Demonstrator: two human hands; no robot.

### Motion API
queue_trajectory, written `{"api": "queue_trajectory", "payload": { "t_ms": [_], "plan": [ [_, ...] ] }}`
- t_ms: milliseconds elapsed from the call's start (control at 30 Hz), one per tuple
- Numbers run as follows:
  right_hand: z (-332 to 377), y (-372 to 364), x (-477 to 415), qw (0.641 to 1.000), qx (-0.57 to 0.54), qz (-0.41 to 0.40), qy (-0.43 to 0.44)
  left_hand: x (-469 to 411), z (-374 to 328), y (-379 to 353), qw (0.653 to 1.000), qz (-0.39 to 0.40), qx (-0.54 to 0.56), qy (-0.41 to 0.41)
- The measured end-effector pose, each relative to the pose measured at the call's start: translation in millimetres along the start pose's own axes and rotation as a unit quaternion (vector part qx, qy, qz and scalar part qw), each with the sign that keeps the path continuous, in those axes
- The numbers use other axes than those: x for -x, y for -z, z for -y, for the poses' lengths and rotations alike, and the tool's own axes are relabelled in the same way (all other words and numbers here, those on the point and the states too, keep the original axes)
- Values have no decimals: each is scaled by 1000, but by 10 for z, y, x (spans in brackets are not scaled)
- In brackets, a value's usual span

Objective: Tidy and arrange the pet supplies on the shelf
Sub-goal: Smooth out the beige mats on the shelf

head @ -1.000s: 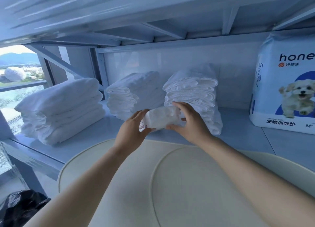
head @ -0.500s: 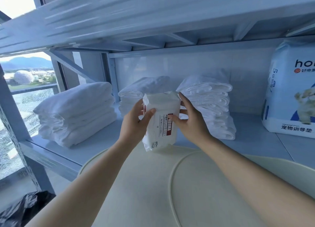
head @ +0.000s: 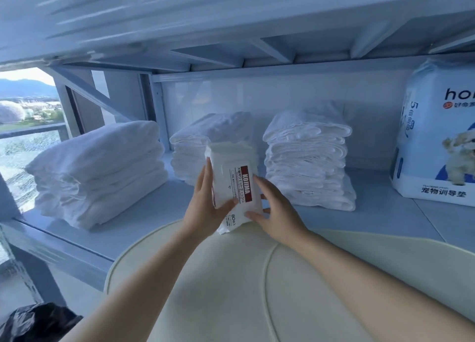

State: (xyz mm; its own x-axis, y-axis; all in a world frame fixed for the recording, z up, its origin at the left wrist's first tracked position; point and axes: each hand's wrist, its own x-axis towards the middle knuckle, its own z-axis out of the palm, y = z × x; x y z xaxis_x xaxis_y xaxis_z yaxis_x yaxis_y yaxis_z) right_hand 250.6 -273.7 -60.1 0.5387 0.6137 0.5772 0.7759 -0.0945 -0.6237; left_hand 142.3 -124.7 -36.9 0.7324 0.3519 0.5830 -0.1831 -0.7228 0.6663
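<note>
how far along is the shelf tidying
Done: three folded white stacks line the shelf, with the pet training pad bag upright at right. In hand: left hand and right hand hold the KOJIMA wipes pack upright before the stacks. Left: placing that pack on the shelf.

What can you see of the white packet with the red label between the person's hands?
The wipes packet is a soft white plastic pouch, held upright and slightly tilted. A dark red label reading KOJIMA runs down its front, with "80" printed below. The left hand grips its left edge, the right hand its lower right. It is in front of the middle folded white stack.
</note>
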Motion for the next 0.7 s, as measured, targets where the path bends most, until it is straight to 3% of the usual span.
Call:
{"api": "queue_trajectory", "payload": {
  "t_ms": [400, 700],
  "plan": [
    [-120, -68, 61, 1000, 6, -6, -1, 157, 259, -101, 1000, 17, -22, -5],
    [-37, 13, 48, 997, -63, -41, 4, -39, 160, -52, 997, 14, 65, 27]
  ]
}}
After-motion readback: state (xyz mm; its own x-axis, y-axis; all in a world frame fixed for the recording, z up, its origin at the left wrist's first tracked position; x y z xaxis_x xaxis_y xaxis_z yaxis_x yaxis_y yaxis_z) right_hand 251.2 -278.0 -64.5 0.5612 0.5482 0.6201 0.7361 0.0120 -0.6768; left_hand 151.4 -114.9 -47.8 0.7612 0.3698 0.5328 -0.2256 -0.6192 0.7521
